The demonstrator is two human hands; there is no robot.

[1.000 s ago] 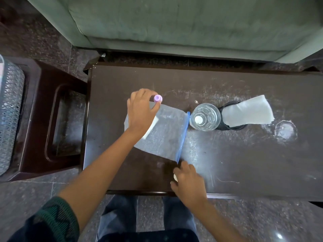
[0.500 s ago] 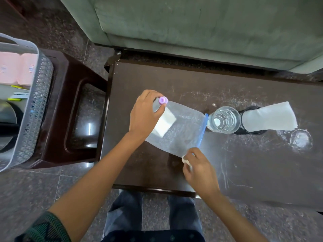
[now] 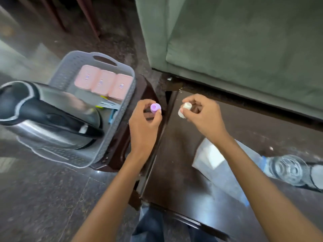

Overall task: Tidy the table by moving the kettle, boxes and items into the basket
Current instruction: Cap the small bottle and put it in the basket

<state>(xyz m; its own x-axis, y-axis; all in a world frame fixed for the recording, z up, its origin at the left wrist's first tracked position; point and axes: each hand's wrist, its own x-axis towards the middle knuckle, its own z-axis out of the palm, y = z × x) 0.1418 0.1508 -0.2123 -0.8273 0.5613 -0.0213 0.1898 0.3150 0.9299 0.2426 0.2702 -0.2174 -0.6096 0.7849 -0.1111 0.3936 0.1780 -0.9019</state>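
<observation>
Kettle [image 3: 50,116] and pink boxes [image 3: 103,86] fill the basket [image 3: 120,109]; left hand [image 3: 145,123] pinches a purple cap [image 3: 155,107], right hand [image 3: 202,114] a white one [image 3: 185,109]; bag [image 3: 218,165] and glass [image 3: 286,170] remain on the table [image 3: 174,180].

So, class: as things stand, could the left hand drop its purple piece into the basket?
Probably yes: the left hand holding the purple piece is beside the basket, nothing between.
</observation>
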